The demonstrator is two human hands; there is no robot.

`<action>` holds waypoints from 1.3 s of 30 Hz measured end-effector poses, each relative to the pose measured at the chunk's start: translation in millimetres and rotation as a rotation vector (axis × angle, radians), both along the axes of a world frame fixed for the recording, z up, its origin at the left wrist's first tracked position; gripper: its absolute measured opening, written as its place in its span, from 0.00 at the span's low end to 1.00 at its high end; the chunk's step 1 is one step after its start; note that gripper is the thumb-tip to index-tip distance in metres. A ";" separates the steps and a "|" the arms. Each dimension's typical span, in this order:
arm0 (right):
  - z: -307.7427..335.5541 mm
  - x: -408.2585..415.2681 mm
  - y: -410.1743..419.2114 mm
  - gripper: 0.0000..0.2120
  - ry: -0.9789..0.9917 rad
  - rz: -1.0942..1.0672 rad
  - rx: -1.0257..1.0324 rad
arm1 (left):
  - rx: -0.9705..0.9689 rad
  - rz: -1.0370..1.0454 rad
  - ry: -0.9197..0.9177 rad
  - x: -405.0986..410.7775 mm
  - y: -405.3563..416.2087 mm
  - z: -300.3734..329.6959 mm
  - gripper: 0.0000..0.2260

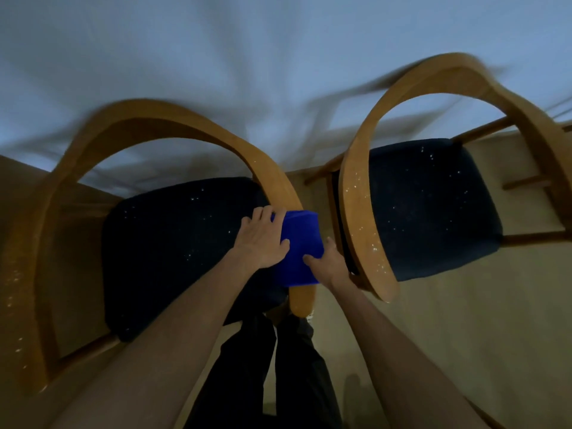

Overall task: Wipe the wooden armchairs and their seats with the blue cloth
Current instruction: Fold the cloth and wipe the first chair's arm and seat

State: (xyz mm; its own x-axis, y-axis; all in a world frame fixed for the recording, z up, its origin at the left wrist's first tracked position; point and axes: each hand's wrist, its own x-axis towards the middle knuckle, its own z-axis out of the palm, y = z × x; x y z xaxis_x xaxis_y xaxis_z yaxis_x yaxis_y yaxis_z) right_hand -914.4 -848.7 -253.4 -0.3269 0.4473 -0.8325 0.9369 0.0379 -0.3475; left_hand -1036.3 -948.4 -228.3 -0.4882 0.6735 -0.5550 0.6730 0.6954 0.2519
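Observation:
Two wooden armchairs with curved arm-and-back rails stand side by side against a pale wall. The left armchair (pixel 154 125) has a dark seat (pixel 173 249) with pale specks. The right armchair (pixel 365 168) has a dark seat (pixel 430 212), also speckled, and specks on its near arm. A blue cloth (pixel 301 239) is draped over the right arm of the left armchair. My left hand (pixel 263 239) lies on the cloth's left side, fingers over the rail. My right hand (pixel 328 261) grips the cloth's right edge.
My dark trouser legs (pixel 266 366) stand between the two chairs' front corners. The beige floor (pixel 433 320) spreads to the right and below. The wall (pixel 247 57) rises directly behind both chairs. The view is blurred by motion.

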 end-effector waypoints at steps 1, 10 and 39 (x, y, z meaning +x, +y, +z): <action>0.3 0.0 1.6 0.32 0.004 -0.012 0.013 | -0.005 0.000 -0.005 0.7 1.4 -0.9 0.29; 11.3 -3.3 8.0 0.11 0.128 0.077 0.101 | 0.010 -0.008 0.050 0.8 21.5 3.4 0.25; 13.0 -17.9 5.8 0.35 0.294 0.726 0.589 | 0.284 0.717 -0.562 -15.9 -13.2 -32.5 0.09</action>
